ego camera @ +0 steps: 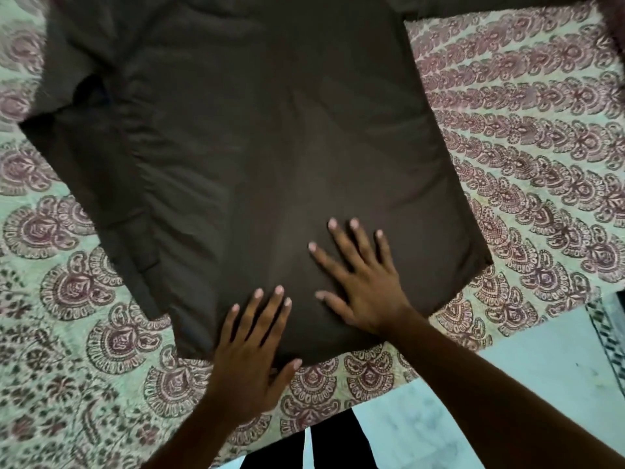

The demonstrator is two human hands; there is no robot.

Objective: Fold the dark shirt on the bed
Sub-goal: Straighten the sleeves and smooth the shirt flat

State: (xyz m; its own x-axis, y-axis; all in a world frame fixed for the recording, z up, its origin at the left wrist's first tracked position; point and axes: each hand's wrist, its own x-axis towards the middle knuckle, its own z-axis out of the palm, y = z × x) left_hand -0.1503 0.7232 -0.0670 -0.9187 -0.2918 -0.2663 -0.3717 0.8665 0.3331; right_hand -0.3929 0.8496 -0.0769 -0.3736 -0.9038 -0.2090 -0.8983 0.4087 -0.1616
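The dark brown shirt lies spread flat on the bed, its hem toward me. One sleeve is folded in over its left side, and another stretches off toward the top right. My left hand rests flat with fingers apart on the hem's near edge. My right hand presses palm down on the lower middle of the shirt, fingers spread. Neither hand grips any cloth.
The bed carries a pale green bedsheet with a maroon paisley print. Its near edge runs diagonally at the lower right, where a light floor shows. My dark trouser legs stand at the bottom edge.
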